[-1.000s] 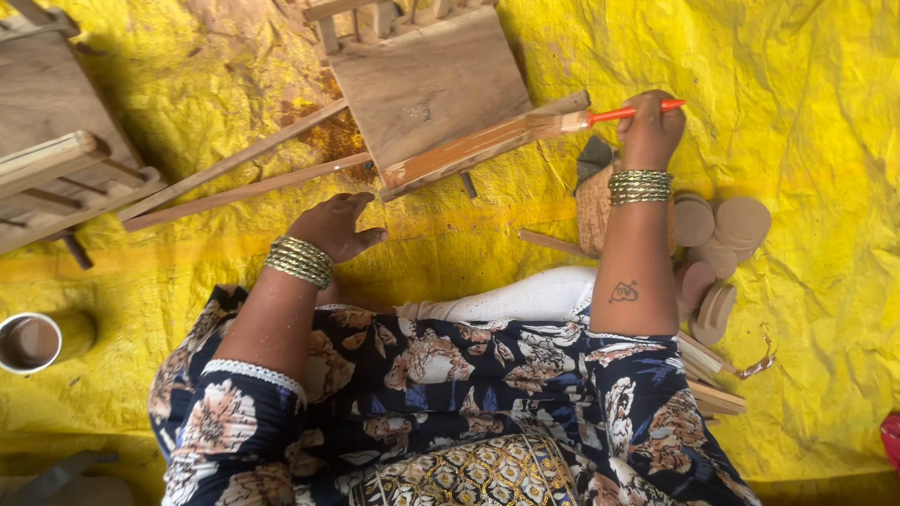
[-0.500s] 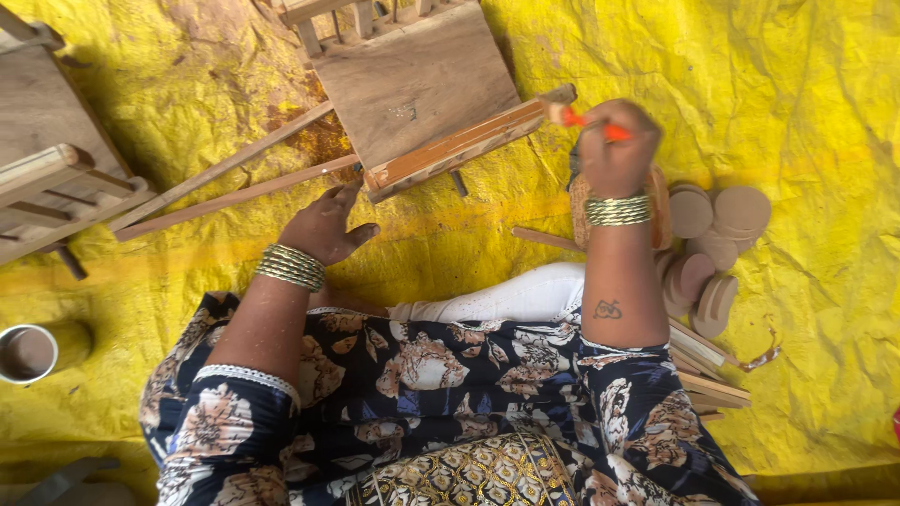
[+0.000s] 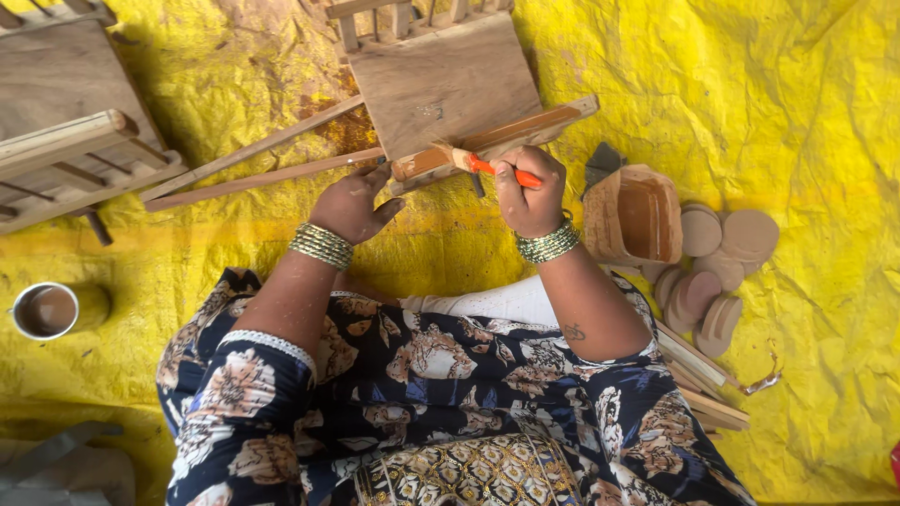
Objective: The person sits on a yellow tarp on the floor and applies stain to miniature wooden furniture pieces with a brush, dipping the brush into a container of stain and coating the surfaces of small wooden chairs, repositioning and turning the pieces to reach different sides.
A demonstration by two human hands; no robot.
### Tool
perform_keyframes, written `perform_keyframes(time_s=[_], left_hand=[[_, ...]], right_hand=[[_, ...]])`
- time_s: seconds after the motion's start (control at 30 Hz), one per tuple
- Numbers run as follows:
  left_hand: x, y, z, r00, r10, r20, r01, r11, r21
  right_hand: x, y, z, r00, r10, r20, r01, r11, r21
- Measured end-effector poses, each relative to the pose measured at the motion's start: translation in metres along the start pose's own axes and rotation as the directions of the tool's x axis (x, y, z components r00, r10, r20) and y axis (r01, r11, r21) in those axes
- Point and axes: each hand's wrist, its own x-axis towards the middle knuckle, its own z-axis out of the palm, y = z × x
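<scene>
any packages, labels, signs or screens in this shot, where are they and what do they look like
No labels, signs or screens show; only two open containers.
Small tub: on the yellow sheet just right of the right hand, squarish, tan, brown liquid inside.
Metal cup: far left on the sheet, round, silvery rim, brown liquid inside.

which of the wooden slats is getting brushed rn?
The short thick slat along the near edge of the wooden board, its face partly coated reddish-brown. The right hand holds the orange-handled brush on it; two thin bare slats lie leftward.
</scene>
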Motion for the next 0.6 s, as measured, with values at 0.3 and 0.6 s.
perform_keyframes(time_s=[0.3, 0.6], left_hand=[[0.001, 0.001, -0.003, 0.997, 0.057, -0.042, -0.060, 0.995, -0.079], [0.002, 0.000, -0.001, 0.999, 0.027, -0.019, -0.028, 0.998, -0.059]], right_hand=[[-0.011, -0.004, 0.014, 0.991, 0.134, -0.028, -0.125, 0.969, 0.215], [-0.001, -0.011, -0.005, 0.992, -0.013, -0.126, 0.010, 1.000, -0.022]])
